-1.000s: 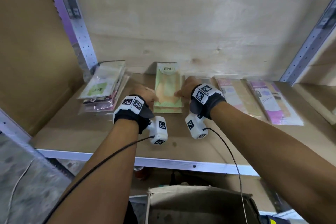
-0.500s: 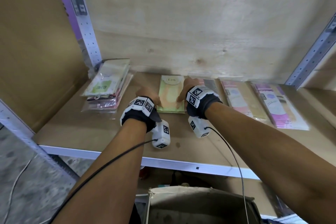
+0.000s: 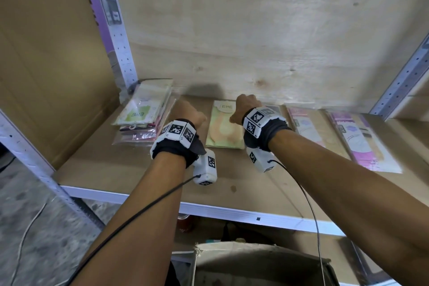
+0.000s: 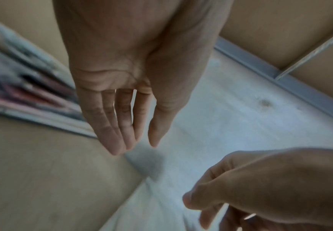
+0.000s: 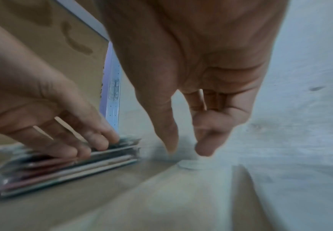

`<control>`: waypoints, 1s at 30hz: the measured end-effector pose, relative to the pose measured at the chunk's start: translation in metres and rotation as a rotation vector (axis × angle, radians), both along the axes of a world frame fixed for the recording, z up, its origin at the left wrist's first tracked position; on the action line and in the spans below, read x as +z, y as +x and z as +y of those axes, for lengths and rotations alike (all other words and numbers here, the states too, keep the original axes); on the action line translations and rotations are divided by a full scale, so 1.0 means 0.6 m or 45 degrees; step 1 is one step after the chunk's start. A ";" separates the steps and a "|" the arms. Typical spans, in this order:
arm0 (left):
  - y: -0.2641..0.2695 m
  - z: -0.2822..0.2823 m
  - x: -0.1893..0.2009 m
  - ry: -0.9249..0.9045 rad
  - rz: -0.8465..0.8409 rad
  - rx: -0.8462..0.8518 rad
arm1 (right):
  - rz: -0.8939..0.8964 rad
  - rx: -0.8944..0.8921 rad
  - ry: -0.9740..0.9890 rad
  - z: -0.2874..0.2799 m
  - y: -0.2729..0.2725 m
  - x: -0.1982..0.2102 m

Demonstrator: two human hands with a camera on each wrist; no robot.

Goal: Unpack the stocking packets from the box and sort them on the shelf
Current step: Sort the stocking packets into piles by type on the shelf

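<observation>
A green stocking packet (image 3: 224,127) marked ENE lies flat on the wooden shelf (image 3: 130,169), its top end near the back wall. My left hand (image 3: 189,116) hovers just left of it with straight fingers and holds nothing; the left wrist view shows its palm (image 4: 137,147) empty. My right hand (image 3: 246,108) is at the packet's top right corner. Its thumb and fingers (image 5: 187,150) point down just above the packet's round white label (image 5: 189,164) and hold nothing. A stack of mixed packets (image 3: 144,114) lies left of my left hand.
Pink packets (image 3: 306,127) and purple packets (image 3: 362,139) lie in rows to the right. A dark packet (image 3: 271,109) is half hidden behind my right wrist. The open cardboard box (image 3: 255,260) stands below the shelf's white front edge (image 3: 232,212). Metal uprights frame both sides.
Both hands have slid further back along the sides of the green packet. The right hand now sits at the packet's top end. The head camera has moved closer.
</observation>
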State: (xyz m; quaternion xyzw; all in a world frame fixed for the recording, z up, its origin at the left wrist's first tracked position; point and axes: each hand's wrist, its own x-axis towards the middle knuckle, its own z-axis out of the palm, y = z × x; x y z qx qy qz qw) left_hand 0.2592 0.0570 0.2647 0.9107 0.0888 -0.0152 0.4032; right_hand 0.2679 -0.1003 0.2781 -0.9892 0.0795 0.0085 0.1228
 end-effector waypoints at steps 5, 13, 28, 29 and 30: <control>-0.018 0.071 0.064 -0.206 -0.393 0.176 | 0.066 0.184 0.530 0.063 0.020 0.036; -0.031 0.220 0.065 -0.245 -0.469 0.409 | 0.176 0.161 0.865 0.228 0.046 0.023; -0.028 0.249 0.034 -0.242 -0.317 0.105 | 0.235 0.197 0.776 0.217 0.041 0.008; -0.029 0.243 0.033 -0.170 -0.304 0.015 | 0.226 0.187 0.974 0.201 0.032 0.020; -0.030 0.237 0.030 -0.078 -0.296 -0.062 | 0.200 0.162 1.175 0.184 0.019 0.030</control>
